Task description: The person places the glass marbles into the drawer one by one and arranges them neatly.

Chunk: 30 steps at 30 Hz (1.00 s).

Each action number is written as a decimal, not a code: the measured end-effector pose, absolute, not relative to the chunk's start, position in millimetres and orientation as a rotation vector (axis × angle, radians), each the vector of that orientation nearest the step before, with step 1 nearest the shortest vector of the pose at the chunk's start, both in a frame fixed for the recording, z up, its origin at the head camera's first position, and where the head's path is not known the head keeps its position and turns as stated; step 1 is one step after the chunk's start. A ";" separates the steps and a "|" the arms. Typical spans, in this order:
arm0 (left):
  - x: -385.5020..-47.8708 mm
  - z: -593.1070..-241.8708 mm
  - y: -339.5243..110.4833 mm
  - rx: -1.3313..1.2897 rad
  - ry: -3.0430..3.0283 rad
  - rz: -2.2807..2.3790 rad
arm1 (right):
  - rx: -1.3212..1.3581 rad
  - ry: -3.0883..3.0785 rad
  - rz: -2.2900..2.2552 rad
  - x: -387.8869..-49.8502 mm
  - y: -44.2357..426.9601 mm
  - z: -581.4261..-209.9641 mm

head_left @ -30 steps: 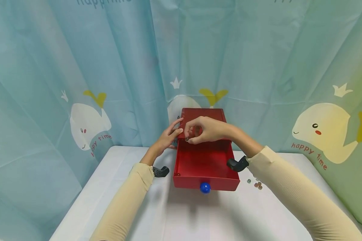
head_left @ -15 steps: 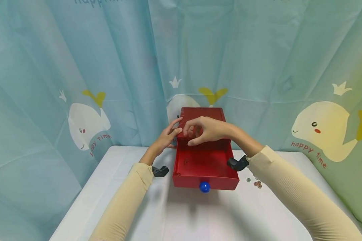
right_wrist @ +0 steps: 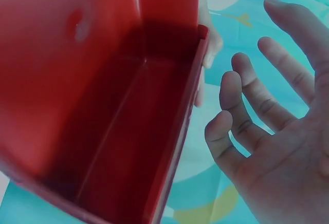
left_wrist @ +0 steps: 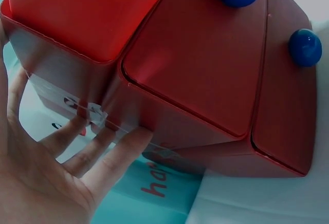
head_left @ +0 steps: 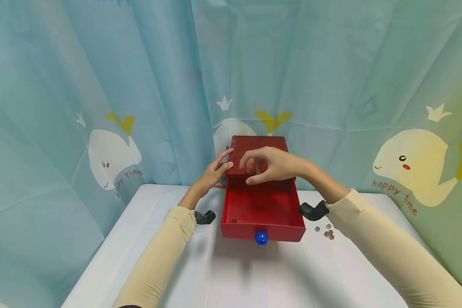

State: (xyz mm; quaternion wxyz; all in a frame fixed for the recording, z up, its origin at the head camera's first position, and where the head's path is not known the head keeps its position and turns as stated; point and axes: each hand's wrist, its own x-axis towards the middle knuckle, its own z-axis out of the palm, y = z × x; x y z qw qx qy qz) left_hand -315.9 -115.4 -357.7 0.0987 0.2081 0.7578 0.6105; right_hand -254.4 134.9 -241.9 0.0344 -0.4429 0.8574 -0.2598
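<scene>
A red drawer cabinet [head_left: 259, 156] stands on the table with its top drawer [head_left: 263, 209] pulled out; a blue knob [head_left: 261, 238] sits on that drawer's front. My left hand [head_left: 211, 175] rests against the cabinet's left side, and the left wrist view shows its fingers spread along the side panel [left_wrist: 154, 111]. Over the drawer's back part hovers my right hand [head_left: 275, 164], with fingers loosely bent and nothing between them. In the right wrist view its palm [right_wrist: 288, 167] faces the cabinet. One small dark round piece [head_left: 234, 221] lies in the drawer's front left corner.
Several small round pieces [head_left: 329, 234], some copper and some silvery, lie on the white table [head_left: 177, 273] right of the drawer. A curtain [head_left: 331, 85] printed with whales hangs behind. Lower drawers with blue knobs [left_wrist: 305, 48] are closed.
My right hand has let go of a small round piece, which dropped into the drawer, and has moved slightly right. The left hand has stayed at the cabinet's side.
</scene>
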 end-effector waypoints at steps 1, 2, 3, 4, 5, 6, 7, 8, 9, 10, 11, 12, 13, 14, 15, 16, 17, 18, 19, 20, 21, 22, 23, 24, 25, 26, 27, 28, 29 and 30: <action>-315.7 -357.3 -115.4 0.614 2.240 1.808 | -1.367 2.639 -0.805 -253.1 137.0 -241.1; -315.5 -357.0 -115.6 0.613 2.240 1.808 | -1.368 2.642 -0.811 -251.5 139.1 -240.2; -315.5 -357.0 -115.8 0.611 2.241 1.809 | -1.364 2.642 -0.822 -250.0 141.3 -239.5; -315.4 -357.0 -116.2 0.611 2.244 1.808 | -1.359 2.641 -0.834 -248.2 143.4 -238.8; -315.2 -357.2 -116.7 0.611 2.246 1.808 | -1.354 2.642 -0.840 -246.8 145.5 -238.3; -315.2 -357.6 -117.2 0.614 2.249 1.804 | -1.348 2.642 -0.847 -245.3 147.6 -238.0; -315.2 -358.0 -117.8 0.618 2.250 1.801 | -1.341 2.642 -0.854 -243.8 149.6 -237.7; -314.9 -358.1 -118.2 0.621 2.249 1.800 | -1.334 2.639 -0.863 -242.3 151.7 -237.3; -314.7 -358.1 -118.6 0.626 2.247 1.799 | -1.325 2.637 -0.869 -240.9 154.0 -237.0; -314.4 -358.0 -118.9 0.631 2.244 1.799 | -1.317 2.642 -0.869 -239.3 156.3 -236.6; -314.5 -358.2 -119.1 0.635 2.241 1.799 | -1.309 2.648 -0.871 -237.9 158.6 -236.2; -314.2 -357.9 -119.0 0.638 2.238 1.799 | -1.302 2.654 -0.872 -236.4 161.0 -235.9; -313.8 -357.4 -118.9 0.640 2.234 1.801 | -1.294 2.660 -0.873 -234.9 163.4 -235.5; -313.7 -357.0 -118.7 0.639 2.233 1.803 | -1.286 2.666 -0.875 -233.1 165.9 -235.0; -313.8 -357.0 -118.5 0.639 2.235 1.801 | -1.276 2.673 -0.877 -231.4 168.5 -234.7; -313.9 -357.1 -118.3 0.637 2.236 1.800 | -1.266 2.679 -0.882 -229.6 171.4 -234.5; -314.2 -357.2 -118.1 0.636 2.238 1.798 | -1.259 2.683 -0.889 -228.1 174.6 -234.6; -314.0 -357.1 -117.8 0.635 2.238 1.797 | -1.254 2.687 -0.894 -226.3 178.0 -234.6; -314.1 -357.4 -117.7 0.634 2.239 1.795 | -1.248 2.691 -0.904 -224.5 181.6 -234.8; -314.2 -357.7 -117.7 0.631 2.239 1.792 | -1.245 2.697 -0.912 -222.8 185.4 -235.0; -314.2 -358.0 -117.5 0.632 2.240 1.791 | -1.243 2.704 -0.920 -221.4 189.3 -235.2; -314.2 -358.2 -117.6 0.631 2.239 1.790 | -1.244 2.709 -0.931 -219.9 193.2 -235.2; -314.2 -358.3 -117.6 0.630 2.240 1.789 | -1.244 2.712 -0.943 -218.2 197.2 -235.0; -314.1 -358.5 -117.7 0.628 2.239 1.790 | -1.241 2.718 -0.956 -216.8 201.0 -234.6; -314.0 -358.5 -117.8 0.628 2.239 1.791 | -1.239 2.721 -0.972 -215.4 205.0 -234.2; -314.0 -358.5 -118.0 0.626 2.238 1.793 | -1.234 2.725 -0.985 -214.1 208.9 -233.8; -314.0 -358.5 -118.1 0.626 2.239 1.795 | -1.229 2.728 -1.000 -212.7 212.8 -233.4; -314.1 -358.3 -118.4 0.626 2.238 1.796 | -1.222 2.732 -1.013 -210.9 216.7 -233.2; -314.3 -358.2 -118.6 0.627 2.238 1.796 | -1.210 2.740 -1.024 -209.2 220.6 -233.0; -314.6 -358.2 -118.9 0.626 2.237 1.797 | -1.203 2.746 -1.034 -207.5 224.4 -233.3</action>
